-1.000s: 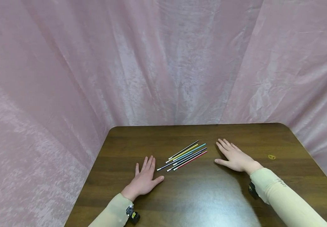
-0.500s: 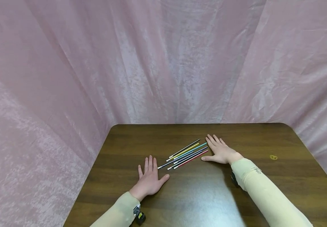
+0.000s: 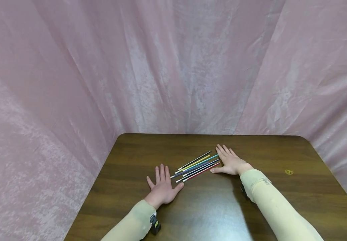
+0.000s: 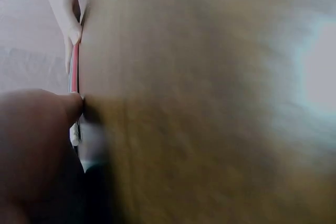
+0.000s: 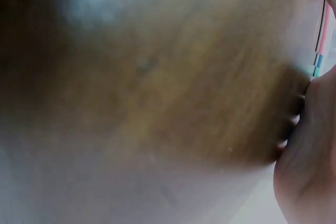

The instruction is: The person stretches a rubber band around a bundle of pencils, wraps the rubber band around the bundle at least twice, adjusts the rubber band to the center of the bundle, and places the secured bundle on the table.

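Several thin pencils with white ends lie slantwise side by side on the table in the head view, among them a red pencil (image 3: 202,172), a yellow pencil (image 3: 195,163) and a black one (image 3: 195,160). My left hand (image 3: 163,189) is at their white ends, fingers straight and spread, fingertips beside the leftmost dark blue pencil. At the opposite ends, my right hand (image 3: 230,163) lies with fingers straight and thumb apart, touching or nearly touching the tips. In the left wrist view, the left hand (image 4: 31,129) partly hides the red pencil (image 4: 75,69). Neither hand grips anything.
Yellow rubber bands (image 3: 288,172) lie on the brown wooden table (image 3: 122,167), to the right of the right hand. A pink curtain (image 3: 173,73) hangs behind and beside the table. Both wrist views are largely blurred tabletop.
My right hand has slid left to the pencils' tips. The left hand has shifted right, its fingers spreading wider. The dark blue pencil that stuck out leftmost has moved right, closer in line with the others.
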The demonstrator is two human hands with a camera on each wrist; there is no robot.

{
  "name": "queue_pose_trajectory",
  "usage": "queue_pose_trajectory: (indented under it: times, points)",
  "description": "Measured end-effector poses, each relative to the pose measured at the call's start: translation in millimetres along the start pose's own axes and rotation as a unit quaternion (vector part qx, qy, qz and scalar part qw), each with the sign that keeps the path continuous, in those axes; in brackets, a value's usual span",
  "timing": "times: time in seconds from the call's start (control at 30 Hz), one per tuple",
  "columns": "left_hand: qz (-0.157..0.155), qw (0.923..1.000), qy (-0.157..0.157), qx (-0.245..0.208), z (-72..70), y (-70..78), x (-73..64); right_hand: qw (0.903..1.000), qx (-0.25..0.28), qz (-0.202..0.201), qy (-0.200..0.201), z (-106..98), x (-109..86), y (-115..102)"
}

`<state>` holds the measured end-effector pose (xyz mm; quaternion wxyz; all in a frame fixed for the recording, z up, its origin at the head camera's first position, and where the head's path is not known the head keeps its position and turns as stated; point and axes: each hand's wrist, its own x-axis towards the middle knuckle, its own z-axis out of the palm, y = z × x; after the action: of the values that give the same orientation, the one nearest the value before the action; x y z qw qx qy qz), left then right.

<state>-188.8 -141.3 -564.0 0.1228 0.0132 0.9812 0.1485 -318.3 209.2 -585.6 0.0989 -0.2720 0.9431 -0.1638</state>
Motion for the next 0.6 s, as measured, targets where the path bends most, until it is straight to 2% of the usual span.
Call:
queue_pose_trajectory:
  times: [0.27, 0.6]
  points:
    - [-0.038, 0.9989, -0.007, 0.025, 0.8, 15.1, 4.5, 0.9997, -0.021, -0.006, -0.008, 6.4, 4.2, -2.3]
    - [-0.056, 0.9978, -0.005, 0.037, -1.0, 34.2, 12.6, 0.9983, -0.057, -0.012, 0.002, 5.5, 4.4, 1.3]
